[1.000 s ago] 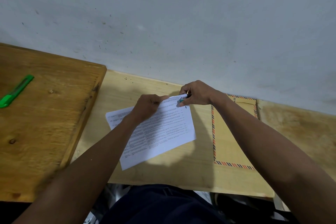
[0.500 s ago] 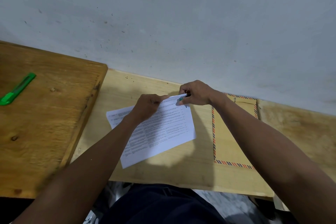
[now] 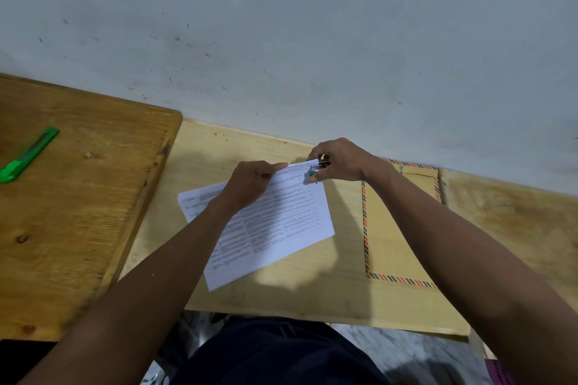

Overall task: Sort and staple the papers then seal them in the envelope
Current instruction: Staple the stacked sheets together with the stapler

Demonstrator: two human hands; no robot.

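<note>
Little has shifted since the earlier frame; the papers (image 3: 269, 222) are pinned by the left hand (image 3: 250, 181) for alignment; the stapler (image 3: 316, 169) is grasped by the right hand (image 3: 339, 159) at their corner.

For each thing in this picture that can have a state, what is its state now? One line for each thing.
papers: flat on the table, far edge lifted a little, not in the envelope.
stapler: small, teal, at the papers' far right corner; open or closed cannot be told.
envelope: flat on the table, right of the papers, partly under the right arm.
green cutter: lying untouched on the left board.
left hand: holds the papers' far edge.
right hand: grips the stapler.
</note>
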